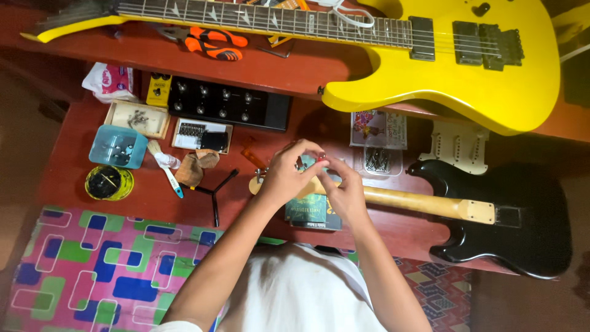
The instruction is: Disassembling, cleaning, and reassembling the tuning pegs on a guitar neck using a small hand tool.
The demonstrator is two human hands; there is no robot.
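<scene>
Hands [313,178] pinch small red part [321,157]

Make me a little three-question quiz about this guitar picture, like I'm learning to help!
1. True or false: the yellow guitar lies on the higher shelf, above the black guitar.
2. Multiple choice: where are the left hand and right hand?
A. On the orange-handled pliers
B. Close together over the head end of the black guitar's pale neck
C. Inside the blue plastic tub
3. Fill in: the black pedal board with knobs sits just ______ of the small yellow pedal in the picture.

Key:
1. True
2. B
3. right
</scene>
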